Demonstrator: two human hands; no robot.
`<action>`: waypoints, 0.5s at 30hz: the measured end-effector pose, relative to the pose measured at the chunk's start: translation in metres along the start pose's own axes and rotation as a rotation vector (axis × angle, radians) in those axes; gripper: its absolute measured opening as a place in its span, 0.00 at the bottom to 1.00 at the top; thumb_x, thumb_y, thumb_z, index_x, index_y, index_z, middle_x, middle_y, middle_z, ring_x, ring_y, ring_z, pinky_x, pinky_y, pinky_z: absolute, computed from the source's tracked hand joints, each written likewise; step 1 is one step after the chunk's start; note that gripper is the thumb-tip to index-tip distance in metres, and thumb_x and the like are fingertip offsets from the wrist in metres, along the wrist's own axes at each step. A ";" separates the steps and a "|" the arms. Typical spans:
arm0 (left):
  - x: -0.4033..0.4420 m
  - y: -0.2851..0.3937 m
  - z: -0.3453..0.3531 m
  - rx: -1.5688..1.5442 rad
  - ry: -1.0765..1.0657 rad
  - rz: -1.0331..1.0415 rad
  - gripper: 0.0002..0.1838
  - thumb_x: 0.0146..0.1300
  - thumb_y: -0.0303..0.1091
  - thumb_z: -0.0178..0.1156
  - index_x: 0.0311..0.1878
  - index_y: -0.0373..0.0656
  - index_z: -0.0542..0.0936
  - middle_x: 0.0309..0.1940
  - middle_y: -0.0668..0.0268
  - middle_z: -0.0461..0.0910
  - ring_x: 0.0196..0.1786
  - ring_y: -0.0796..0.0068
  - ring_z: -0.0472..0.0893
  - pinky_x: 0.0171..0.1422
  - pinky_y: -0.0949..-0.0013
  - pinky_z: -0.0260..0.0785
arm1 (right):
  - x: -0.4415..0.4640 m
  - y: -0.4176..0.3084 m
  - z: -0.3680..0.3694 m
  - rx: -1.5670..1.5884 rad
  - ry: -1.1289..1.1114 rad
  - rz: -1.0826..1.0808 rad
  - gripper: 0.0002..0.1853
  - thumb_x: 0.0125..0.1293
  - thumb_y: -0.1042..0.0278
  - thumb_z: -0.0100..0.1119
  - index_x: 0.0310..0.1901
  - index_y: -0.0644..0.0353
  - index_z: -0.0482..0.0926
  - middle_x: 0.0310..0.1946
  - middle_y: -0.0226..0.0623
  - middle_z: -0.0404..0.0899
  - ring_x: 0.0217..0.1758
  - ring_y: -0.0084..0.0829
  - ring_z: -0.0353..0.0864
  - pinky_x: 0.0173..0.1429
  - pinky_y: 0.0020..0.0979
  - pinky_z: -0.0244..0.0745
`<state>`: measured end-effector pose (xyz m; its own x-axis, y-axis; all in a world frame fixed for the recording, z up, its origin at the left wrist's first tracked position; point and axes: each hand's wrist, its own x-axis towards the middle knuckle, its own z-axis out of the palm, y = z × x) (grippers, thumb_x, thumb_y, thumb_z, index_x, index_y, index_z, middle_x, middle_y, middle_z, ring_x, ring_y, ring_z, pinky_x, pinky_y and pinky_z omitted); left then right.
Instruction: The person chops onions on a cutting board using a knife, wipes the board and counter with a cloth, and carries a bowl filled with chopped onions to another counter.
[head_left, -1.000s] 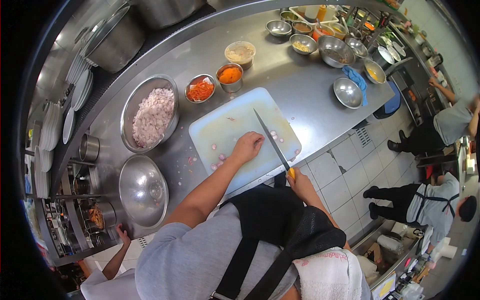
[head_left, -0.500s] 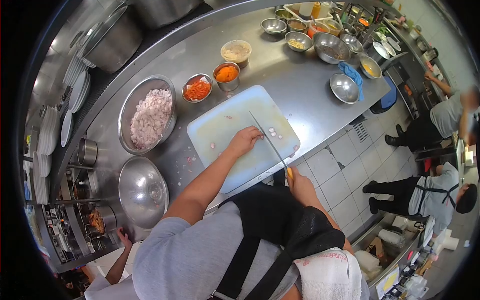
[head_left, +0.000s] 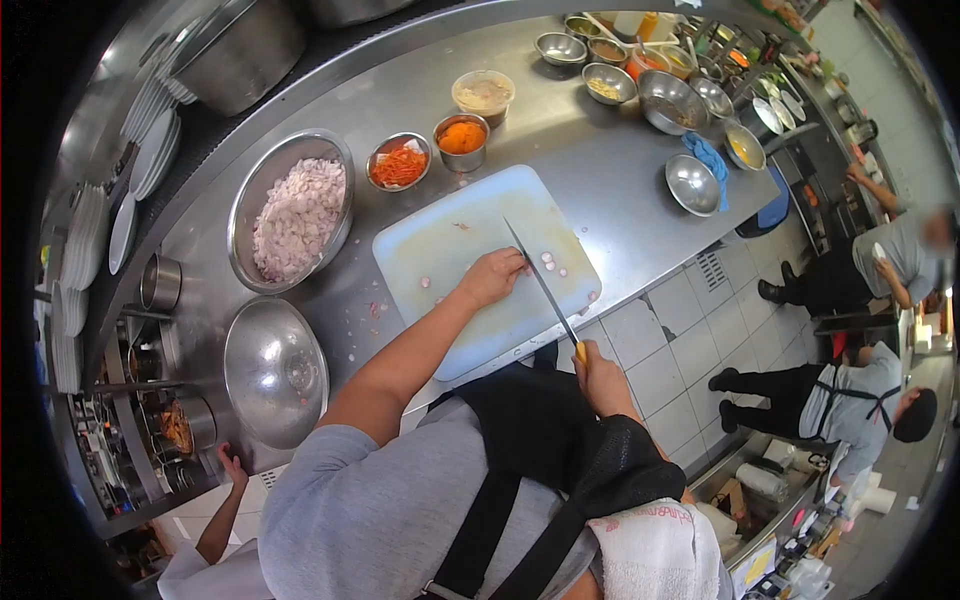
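My left hand (head_left: 495,277) is pinched on the white cutting board (head_left: 480,330), its fingertips close against the knife blade. They hold a small shallot, mostly hidden under the fingers. In my right hand (head_left: 603,380) is the yellow handle of a long kitchen knife (head_left: 545,287), its blade lying across the board with the tip pointing away from me. Several thin round shallot slices (head_left: 548,266) lie to the right of the blade. One more small slice (head_left: 426,283) lies on the board's left part.
Left of the board stand a steel bowl of chopped shallots (head_left: 300,220) and a bare steel bowl (head_left: 275,370). Behind are shredded carrot (head_left: 398,167), an orange-filled container (head_left: 461,138) and a plastic tub (head_left: 484,93). A co-worker's hand (head_left: 233,465) shows lower left; two people stand right.
The knife and both hands have shifted only slightly on the board. The slices beside the blade look a little more spread. At the right, one person's arm has come down holding something white.
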<state>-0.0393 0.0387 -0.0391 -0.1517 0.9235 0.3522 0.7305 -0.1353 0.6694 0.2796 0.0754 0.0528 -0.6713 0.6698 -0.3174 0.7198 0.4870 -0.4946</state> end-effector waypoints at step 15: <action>-0.003 0.001 0.004 -0.013 0.063 -0.032 0.08 0.62 0.18 0.64 0.43 0.39 0.86 0.42 0.58 0.85 0.43 0.54 0.87 0.50 0.58 0.82 | 0.026 0.018 0.035 0.060 0.023 -0.058 0.18 0.81 0.55 0.58 0.60 0.59 0.73 0.33 0.64 0.86 0.39 0.68 0.87 0.43 0.62 0.80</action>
<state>-0.0351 0.0375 -0.0420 -0.2166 0.9032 0.3706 0.7162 -0.1110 0.6891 0.2689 0.0818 0.0068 -0.7069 0.6544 -0.2684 0.6674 0.4915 -0.5595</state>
